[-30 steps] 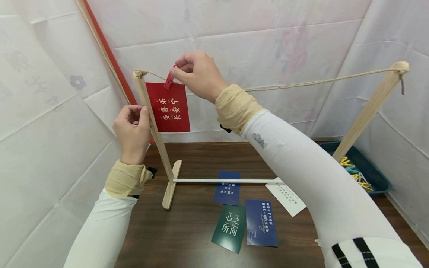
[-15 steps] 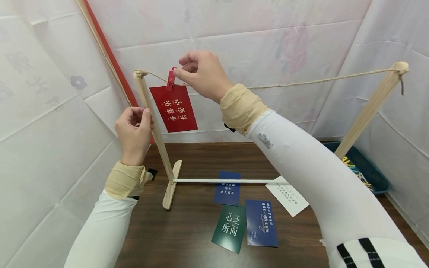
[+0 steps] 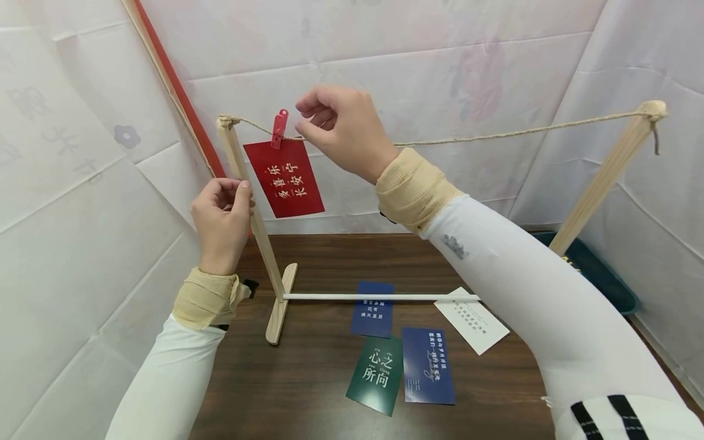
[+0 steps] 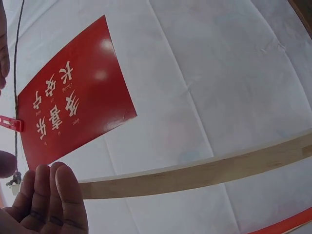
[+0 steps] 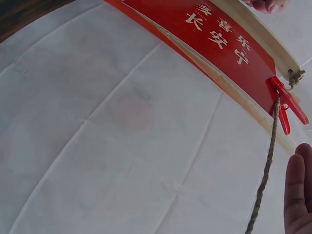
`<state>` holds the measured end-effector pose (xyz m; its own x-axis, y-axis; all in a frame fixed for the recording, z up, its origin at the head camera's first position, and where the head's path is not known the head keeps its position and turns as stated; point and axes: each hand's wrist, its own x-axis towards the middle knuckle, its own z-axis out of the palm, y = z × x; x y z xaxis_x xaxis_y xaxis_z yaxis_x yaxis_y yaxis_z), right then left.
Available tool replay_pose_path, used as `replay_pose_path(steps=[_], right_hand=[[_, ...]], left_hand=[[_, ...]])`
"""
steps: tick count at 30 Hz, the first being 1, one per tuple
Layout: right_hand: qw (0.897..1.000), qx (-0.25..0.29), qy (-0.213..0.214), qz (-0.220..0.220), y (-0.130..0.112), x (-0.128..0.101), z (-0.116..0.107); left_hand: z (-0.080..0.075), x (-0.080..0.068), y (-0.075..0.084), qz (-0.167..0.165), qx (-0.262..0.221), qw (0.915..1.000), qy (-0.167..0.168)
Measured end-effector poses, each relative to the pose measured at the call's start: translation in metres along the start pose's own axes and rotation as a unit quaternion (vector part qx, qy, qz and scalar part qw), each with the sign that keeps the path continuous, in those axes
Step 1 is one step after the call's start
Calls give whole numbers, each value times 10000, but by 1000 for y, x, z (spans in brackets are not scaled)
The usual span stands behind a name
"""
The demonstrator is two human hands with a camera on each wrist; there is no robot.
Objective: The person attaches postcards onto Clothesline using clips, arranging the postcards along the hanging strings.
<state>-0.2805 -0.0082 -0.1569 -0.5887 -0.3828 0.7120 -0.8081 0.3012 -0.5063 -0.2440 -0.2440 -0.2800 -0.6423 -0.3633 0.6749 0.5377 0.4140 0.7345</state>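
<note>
The right hand (image 3: 341, 128) is letting go of the red clip (image 3: 280, 129), fingers loosening; the red card (image 3: 286, 178) is hanging from the string (image 3: 495, 135), at nine o'clock of that hand. The left hand (image 3: 222, 217) is gripping the wooden post (image 3: 258, 226).

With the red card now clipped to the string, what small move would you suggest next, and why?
Probably lower the right hand toward the green card on the table: the red clip holds the red card on the string, and that hand holds nothing.
</note>
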Motion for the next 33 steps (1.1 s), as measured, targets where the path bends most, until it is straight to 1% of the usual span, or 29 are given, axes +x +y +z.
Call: replay_pose_path(steps=[4, 10, 15, 20, 33], right_hand=[[9997, -22, 134, -186, 0, -8, -1], [9984, 152, 279, -474, 6, -19, -2], [9975, 244, 315, -580, 12, -29, -6], [9964, 265, 361, -723, 18, -40, -10], [9948, 435, 445, -803, 36, -65, -17]], left_hand=[[1, -2, 0, 56, 93, 9999, -94], [2, -5, 1, 106, 352, 9992, -142], [5, -8, 0, 242, 385, 9987, -231], [7, -12, -2, 283, 431, 9981, -331], [11, -18, -10, 405, 735, 9958, -366]])
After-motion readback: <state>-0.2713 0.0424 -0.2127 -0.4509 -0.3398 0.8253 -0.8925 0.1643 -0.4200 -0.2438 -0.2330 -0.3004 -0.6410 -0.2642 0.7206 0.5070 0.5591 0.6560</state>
